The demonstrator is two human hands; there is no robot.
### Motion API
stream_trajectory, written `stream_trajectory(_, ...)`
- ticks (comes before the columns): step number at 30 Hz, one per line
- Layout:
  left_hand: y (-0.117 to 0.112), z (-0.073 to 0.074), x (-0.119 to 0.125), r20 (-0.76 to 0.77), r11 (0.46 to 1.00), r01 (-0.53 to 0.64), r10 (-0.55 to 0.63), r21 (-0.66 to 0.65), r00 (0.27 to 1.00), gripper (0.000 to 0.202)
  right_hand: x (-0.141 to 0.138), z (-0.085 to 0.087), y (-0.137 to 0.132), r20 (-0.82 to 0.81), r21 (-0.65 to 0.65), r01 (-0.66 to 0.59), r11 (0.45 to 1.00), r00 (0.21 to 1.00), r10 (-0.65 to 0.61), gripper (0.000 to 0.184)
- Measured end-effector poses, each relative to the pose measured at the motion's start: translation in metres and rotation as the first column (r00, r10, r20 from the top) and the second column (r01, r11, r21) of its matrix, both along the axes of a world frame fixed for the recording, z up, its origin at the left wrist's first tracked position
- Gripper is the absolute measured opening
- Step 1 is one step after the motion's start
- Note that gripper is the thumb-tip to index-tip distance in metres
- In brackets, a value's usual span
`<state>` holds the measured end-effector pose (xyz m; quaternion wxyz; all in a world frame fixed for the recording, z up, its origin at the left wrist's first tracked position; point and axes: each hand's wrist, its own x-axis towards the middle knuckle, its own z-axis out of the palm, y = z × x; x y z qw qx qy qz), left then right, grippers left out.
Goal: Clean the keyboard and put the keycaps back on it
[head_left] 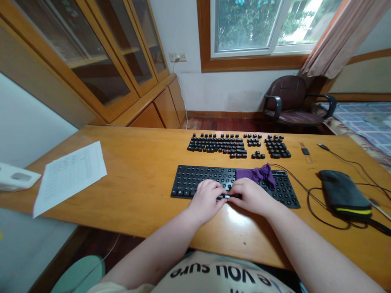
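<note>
A black keyboard (214, 173) lies on the desk with most of its keycaps off, its switches bare. At its front edge, my left hand (207, 197) has its fingers bent and pinched on the left part of the space bar (224, 196). My right hand (252, 196) grips the same bar from the right, fingertips closed and nearly meeting the left ones. Much of the bar is hidden under the fingers. A crumpled purple cloth (256, 175) rests on the keyboard behind my right hand. Loose black keycaps (216, 144) lie in rows behind the keyboard.
A keycap puller (305, 151) lies at the back right. A grey pouch (345, 193) and a looping black cable (310, 203) sit right of the keyboard. Printed papers (71, 173) and a white device (18, 178) are on the left. A chair (288, 97) stands beyond the desk.
</note>
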<state>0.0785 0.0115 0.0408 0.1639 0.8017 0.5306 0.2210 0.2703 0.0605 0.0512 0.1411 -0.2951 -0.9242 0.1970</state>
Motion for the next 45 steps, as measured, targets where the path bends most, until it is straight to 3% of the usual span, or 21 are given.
stream_trajectory(8,0.003,-0.006,0.002,0.019,0.999,-0.042,0.042,0.017,0.999,0.012,-0.002,-0.006,0.001,0.053,0.020,0.012,1.000,0.998,-0.013,0.017)
stream_trajectory(13,0.001,-0.002,0.002,0.001,1.000,-0.025,0.025,0.008,1.000,0.012,-0.003,-0.008,0.002,0.061,0.029,0.017,0.999,0.998,-0.018,0.016)
stream_trajectory(17,-0.001,0.004,0.000,-0.032,1.000,0.003,-0.003,-0.005,0.999,0.028,0.001,0.000,0.003,-0.001,-0.009,0.041,0.999,0.999,-0.041,0.019)
stream_trajectory(19,-0.001,0.006,-0.002,-0.047,1.000,0.008,-0.009,-0.015,0.999,0.034,0.006,0.005,0.006,-0.039,0.008,0.121,0.993,0.992,-0.121,0.023)
stream_trajectory(21,0.001,0.006,-0.004,-0.068,0.999,0.015,-0.017,-0.032,0.998,0.030,0.013,0.008,0.012,-0.058,0.089,0.274,0.958,0.961,-0.269,0.025)
stream_trajectory(24,0.003,0.004,-0.006,-0.092,0.998,0.023,-0.029,-0.063,0.995,0.024,0.025,0.007,0.022,-0.078,0.249,0.511,0.823,0.857,-0.509,0.026)
stream_trajectory(27,0.005,0.003,-0.009,-0.109,0.997,0.011,-0.020,-0.081,0.994,0.023,0.032,0.001,0.028,-0.095,0.323,0.632,0.705,0.763,-0.640,0.038)
stream_trajectory(29,0.006,0.004,-0.014,-0.125,0.996,-0.021,0.010,-0.087,0.992,0.022,0.034,-0.003,0.029,-0.085,0.324,0.661,0.677,0.733,-0.675,0.048)
stream_trajectory(33,0.009,0.009,-0.025,-0.177,0.989,-0.084,0.063,-0.119,0.982,0.020,0.031,-0.007,0.030,-0.015,0.272,0.618,0.737,0.769,-0.639,0.053)
stream_trajectory(37,0.009,0.020,-0.031,-0.227,0.983,-0.088,0.050,-0.160,0.973,0.024,0.029,-0.009,0.031,0.050,0.228,0.509,0.830,0.845,-0.532,0.031)
stream_trajectory(41,0.011,0.031,-0.025,-0.251,0.981,-0.012,-0.037,-0.191,0.967,0.027,0.029,-0.015,0.036,0.014,0.254,0.533,0.807,0.832,-0.554,0.022)
stream_trajectory(45,0.015,0.030,-0.017,-0.268,0.978,0.043,-0.099,-0.206,0.958,0.016,0.029,-0.019,0.040,-0.037,0.236,0.577,0.782,0.810,-0.586,0.021)
